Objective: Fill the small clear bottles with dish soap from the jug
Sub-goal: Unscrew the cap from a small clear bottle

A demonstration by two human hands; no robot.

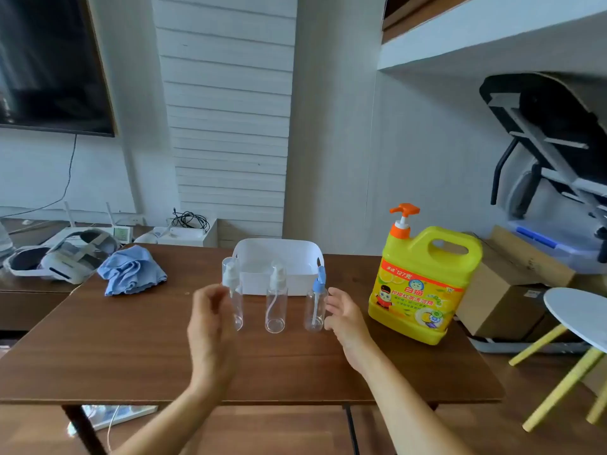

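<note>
Three small clear bottles stand in a row on the brown table (131, 356): the left bottle (234, 292) and the middle bottle (276, 298) have white pump tops, and the right bottle (316, 300) has a blue one. All look empty. A big yellow dish soap jug (423, 284) with an orange pump stands upright to their right. My left hand (210, 320) is open just left of the left bottle, partly in front of it. My right hand (345, 315) is open beside the right bottle, fingertips near it. Neither hand grips anything.
A white plastic bin (279, 257) sits right behind the bottles. A crumpled blue cloth (131, 269) lies at the back left of the table. A headset (62, 257) rests on a side surface to the left. Cardboard boxes (505, 290) and a white stool (578, 310) stand to the right.
</note>
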